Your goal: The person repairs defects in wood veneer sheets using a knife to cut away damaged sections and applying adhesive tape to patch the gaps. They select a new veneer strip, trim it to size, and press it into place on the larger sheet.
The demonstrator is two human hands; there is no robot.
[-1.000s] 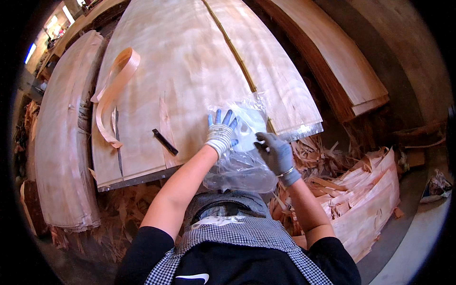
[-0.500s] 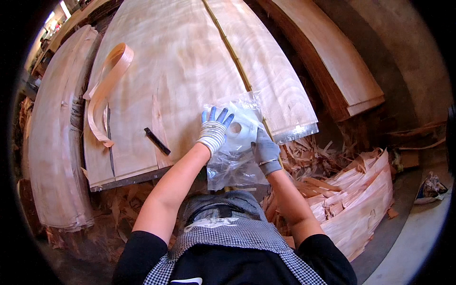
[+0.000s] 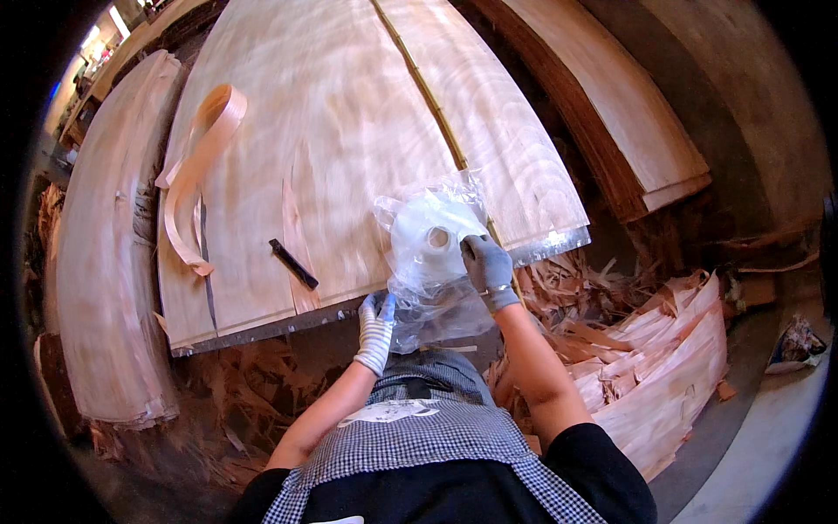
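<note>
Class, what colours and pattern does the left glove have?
The left glove has white and grey stripes, with blue fingers; the head view shows it best.

White ring-shaped roll (image 3: 415, 248) inside a crumpled clear plastic bag (image 3: 439, 321) — near the edge of pale wood sheets (image 3: 340, 131).

Dim brownish floor (image 3: 742, 96) at upper right, strip of light (image 3: 119, 22) far upper left
</note>
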